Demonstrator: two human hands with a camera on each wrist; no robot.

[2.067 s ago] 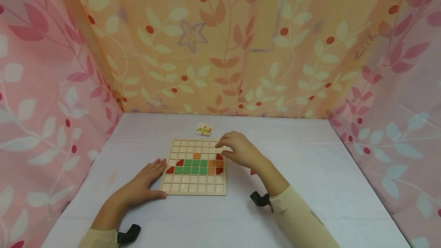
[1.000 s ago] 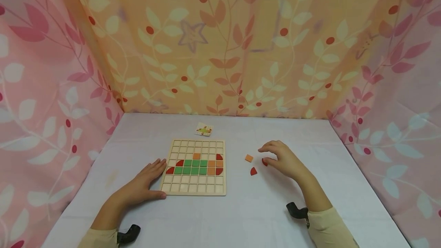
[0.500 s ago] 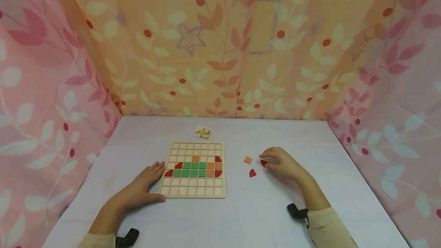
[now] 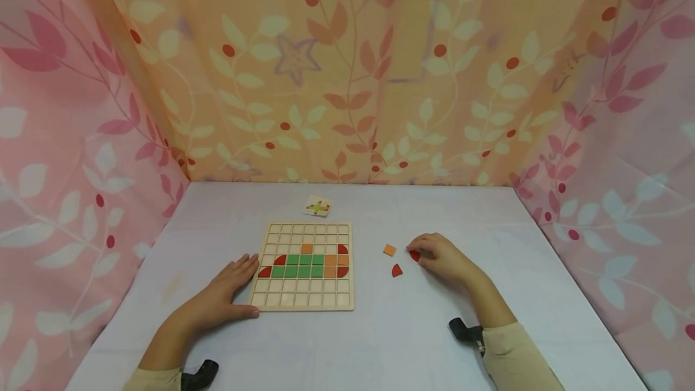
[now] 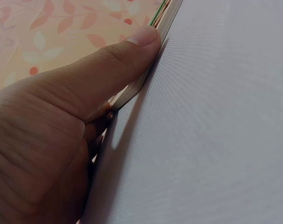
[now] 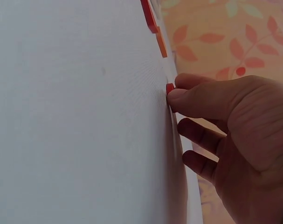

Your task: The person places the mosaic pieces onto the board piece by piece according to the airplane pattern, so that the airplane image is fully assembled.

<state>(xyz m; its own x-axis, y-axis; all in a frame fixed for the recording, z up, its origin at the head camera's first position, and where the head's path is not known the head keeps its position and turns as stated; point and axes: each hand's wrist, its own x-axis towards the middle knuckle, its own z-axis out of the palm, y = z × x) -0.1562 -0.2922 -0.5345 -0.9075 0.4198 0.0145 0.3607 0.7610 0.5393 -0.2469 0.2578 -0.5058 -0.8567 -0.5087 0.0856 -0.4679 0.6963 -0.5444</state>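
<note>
My left hand point(image 4: 219, 297) lies along the left edge of a wooden grid board point(image 4: 297, 300), fingers straight. In the left wrist view its thumb point(image 5: 143, 38) touches the board's side. Green, orange and red tiles fill cells across the middle of the board. To the board's right, my right hand point(image 4: 446, 259) pinches a red quarter-circle tile point(image 4: 415, 256) at the white surface. The right wrist view shows the thumb and a finger at this red tile point(image 6: 169, 88), with the other fingers loosely bent.
An orange square tile point(image 4: 389, 250) and another red quarter-circle tile point(image 4: 397, 270) lie between the board and my right hand. A small picture card point(image 4: 317, 206) sits behind the board. Patterned cloth point(image 4: 347, 77) encloses the white table point(image 4: 380, 343) at the back and sides.
My right hand has moved from the board's upper right to the loose tiles, and its fingers have closed on a red tile. The left hand stays at the board.
</note>
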